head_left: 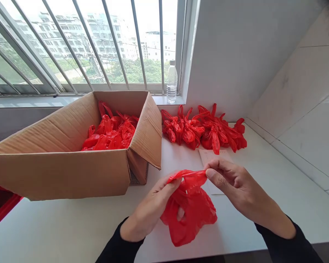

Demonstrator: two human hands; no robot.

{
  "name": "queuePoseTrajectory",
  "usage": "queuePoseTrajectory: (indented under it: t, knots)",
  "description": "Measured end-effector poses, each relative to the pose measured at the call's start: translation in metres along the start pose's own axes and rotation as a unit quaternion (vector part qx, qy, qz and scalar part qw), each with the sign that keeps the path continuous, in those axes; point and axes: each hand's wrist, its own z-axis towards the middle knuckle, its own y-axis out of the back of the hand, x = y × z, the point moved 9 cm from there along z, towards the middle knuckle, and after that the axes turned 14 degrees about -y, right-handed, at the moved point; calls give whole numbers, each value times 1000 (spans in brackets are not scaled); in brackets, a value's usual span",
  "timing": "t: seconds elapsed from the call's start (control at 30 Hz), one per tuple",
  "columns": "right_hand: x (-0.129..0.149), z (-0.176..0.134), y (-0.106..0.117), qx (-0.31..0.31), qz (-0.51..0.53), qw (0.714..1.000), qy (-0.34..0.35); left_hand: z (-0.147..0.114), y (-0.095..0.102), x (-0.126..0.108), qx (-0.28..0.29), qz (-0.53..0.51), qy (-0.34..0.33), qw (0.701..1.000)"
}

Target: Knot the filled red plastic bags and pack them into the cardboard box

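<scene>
A thin red plastic bag [193, 215] hangs between my two hands above the white table. My left hand [160, 204] grips its upper left part, thumb on top, with some fingers hidden behind the plastic. At the bag's upper right corner, the thumb and forefinger of my right hand [235, 186] pinch the stretched edge. The lower part of the bag droops loosely, with a gap through which a fingertip shows. Just beyond the hands, a pale sheet of paper [212, 156] lies on the table, partly covered by my right hand.
An open cardboard box [71, 171] at the left holds several knotted red bags [112, 133]. More knotted red bags [203, 128] are piled along the wall. A clear water bottle [171, 82] stands on the sill by the barred window. A red container edge [5, 212] shows at far left.
</scene>
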Motion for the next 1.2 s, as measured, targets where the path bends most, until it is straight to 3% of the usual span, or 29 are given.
queuePoseTrajectory:
  t: [0.07,0.2,0.27,0.33,0.43,0.57,0.7,0.83,0.93,1.0,1.13,1.2]
  knots:
    - [-5,1,-7,24,20,999,6,1,5,5,-20,-30,6,999]
    - [-12,6,-17,39,72,996,18,1,-16,-1,60,22,-16,998]
    - [-12,8,-19,37,84,996,22,1,-22,-4,65,49,-24,996]
    - [-11,7,-22,48,100,993,29,2,-21,1,37,52,-10,998]
    - [-13,7,-25,60,134,989,31,0,-5,13,-52,38,11,998]
    - [-20,9,-19,27,171,985,23,-5,16,32,-151,-22,46,987]
    - [-19,4,-13,-3,188,982,24,-8,26,33,-202,-59,50,976]
    - [-5,-11,-31,54,131,988,64,-5,17,23,-157,-103,41,981]
    - [2,-19,-52,115,68,986,103,-1,7,13,-86,-112,3,990]
    - [0,-18,-55,102,39,988,110,1,4,6,-45,-103,-30,993]
    - [-3,-7,-40,-8,-23,989,144,0,8,1,-14,-41,-70,997]
    - [-9,1,-43,9,-40,990,132,-1,9,-1,6,-6,-94,996]
